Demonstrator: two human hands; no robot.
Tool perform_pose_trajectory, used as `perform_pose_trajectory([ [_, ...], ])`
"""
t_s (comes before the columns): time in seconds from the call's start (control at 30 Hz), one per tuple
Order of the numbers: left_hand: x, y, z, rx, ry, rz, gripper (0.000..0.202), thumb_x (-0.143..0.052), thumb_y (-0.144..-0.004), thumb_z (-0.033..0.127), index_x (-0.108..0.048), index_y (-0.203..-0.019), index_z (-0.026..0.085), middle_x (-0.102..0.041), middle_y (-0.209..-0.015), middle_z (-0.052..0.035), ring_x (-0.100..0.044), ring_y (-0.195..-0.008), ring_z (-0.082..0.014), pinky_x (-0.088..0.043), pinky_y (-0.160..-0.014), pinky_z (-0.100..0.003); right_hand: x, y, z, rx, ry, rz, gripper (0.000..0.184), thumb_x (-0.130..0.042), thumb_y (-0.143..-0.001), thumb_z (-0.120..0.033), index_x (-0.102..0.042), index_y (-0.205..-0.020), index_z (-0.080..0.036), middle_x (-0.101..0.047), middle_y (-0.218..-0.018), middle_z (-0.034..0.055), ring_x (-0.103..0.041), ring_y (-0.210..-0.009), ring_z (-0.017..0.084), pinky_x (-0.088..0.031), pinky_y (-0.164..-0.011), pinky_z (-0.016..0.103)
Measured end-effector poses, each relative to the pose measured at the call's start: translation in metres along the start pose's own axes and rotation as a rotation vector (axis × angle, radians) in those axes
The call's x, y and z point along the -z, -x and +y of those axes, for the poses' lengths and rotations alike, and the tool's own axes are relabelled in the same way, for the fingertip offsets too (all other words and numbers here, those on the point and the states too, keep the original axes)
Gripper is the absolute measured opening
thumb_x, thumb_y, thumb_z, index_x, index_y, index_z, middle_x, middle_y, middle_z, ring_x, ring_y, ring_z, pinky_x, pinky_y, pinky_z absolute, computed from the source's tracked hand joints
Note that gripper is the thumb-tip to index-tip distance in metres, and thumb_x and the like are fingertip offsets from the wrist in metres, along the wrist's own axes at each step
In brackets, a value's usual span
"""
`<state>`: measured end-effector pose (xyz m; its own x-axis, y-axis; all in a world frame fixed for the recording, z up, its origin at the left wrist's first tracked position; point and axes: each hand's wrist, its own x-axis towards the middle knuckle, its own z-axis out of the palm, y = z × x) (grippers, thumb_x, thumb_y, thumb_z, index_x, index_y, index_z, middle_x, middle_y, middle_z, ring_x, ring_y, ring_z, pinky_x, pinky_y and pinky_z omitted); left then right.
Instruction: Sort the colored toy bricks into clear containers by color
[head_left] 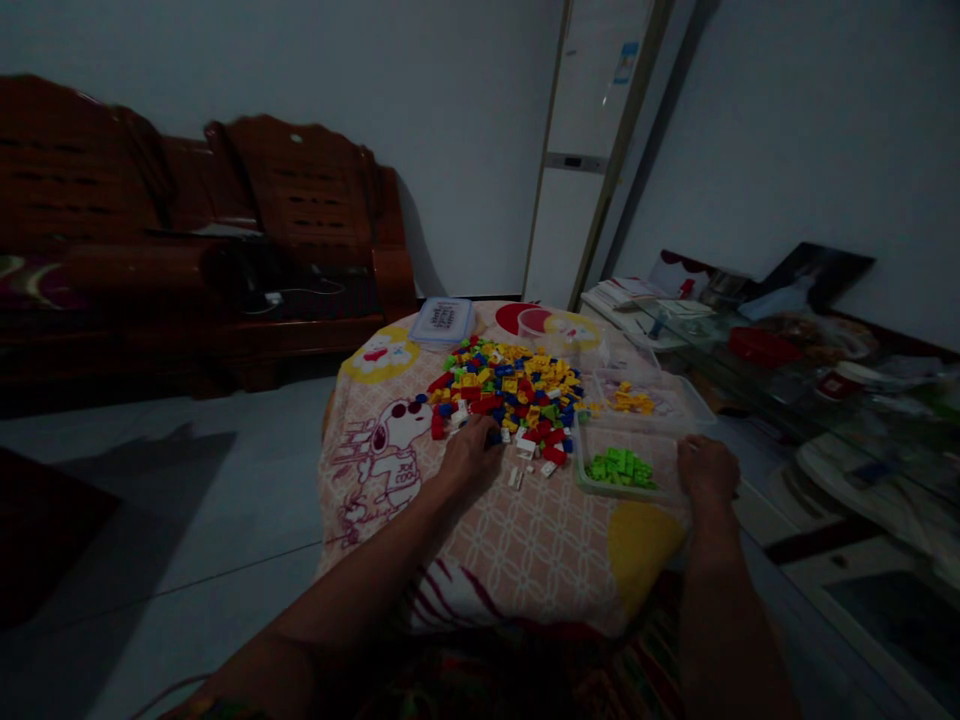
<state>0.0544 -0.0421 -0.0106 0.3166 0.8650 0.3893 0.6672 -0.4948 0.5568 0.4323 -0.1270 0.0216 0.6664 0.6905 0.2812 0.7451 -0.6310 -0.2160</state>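
Observation:
A heap of small plastic building bricks (517,385) in yellow, red, blue, green and white lies on a cloth-covered round table. At the near edge of the heap, my left hand (471,452) has its fingers curled down, with a dark blue brick (493,437) at the fingertips. Whether it grips that brick is hard to make out. My right hand (707,468) is closed at the right end of a clear plastic box (616,491); its fingertips are hidden. Bright green bricks (619,467) lie in this box. Several white bricks (516,477) lie loose in front of the heap.
Behind the green bricks, another clear container (694,405) holds yellow bricks (630,398). A lidded box (442,322) sits at the table's far left on the patterned tablecloth (525,560). A cluttered glass-topped cabinet (757,365) adjoins on the right; a wooden sofa (300,210) stands behind left.

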Motion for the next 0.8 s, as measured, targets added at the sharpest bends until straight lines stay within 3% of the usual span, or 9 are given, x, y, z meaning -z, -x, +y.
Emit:
perform_pose_trajectory([
  [0.2,0.003,0.0,0.007,0.02,0.031,0.021,0.018,-0.062,-0.076,0.033,-0.062,-0.084,0.017,-0.059,-0.085,-0.0039,-0.054,-0.074,-0.0171,-0.043,-0.068,-0.03,-0.003,0.002,0.003,0.035,-0.011,0.041,0.044,-0.044,-0.093,-0.035,-0.074,-0.113,-0.011,-0.072,-0.109,0.0185,-0.068,-0.093,0.028,-0.048,-0.078,0.035],
  [0.47,0.001,0.002,0.003,0.016,0.175,0.034,0.022,-0.062,-0.075,0.027,-0.071,-0.092,0.017,-0.065,-0.096,-0.0068,-0.06,-0.087,-0.0192,-0.047,-0.079,-0.032,0.0,0.0,0.002,0.017,-0.003,-0.007,0.044,-0.043,-0.093,-0.035,-0.075,-0.113,-0.012,-0.072,-0.11,0.0184,-0.068,-0.094,0.029,-0.049,-0.08,0.037],
  [0.8,0.0,0.0,-0.006,0.042,0.188,0.031,0.021,-0.072,-0.075,0.032,-0.077,-0.09,0.018,-0.068,-0.089,-0.006,-0.061,-0.08,-0.0182,-0.049,-0.074,-0.031,0.0,0.001,0.001,0.022,0.017,-0.017,0.043,-0.043,-0.094,-0.034,-0.075,-0.112,-0.012,-0.072,-0.109,0.0191,-0.068,-0.094,0.028,-0.048,-0.079,0.035],
])
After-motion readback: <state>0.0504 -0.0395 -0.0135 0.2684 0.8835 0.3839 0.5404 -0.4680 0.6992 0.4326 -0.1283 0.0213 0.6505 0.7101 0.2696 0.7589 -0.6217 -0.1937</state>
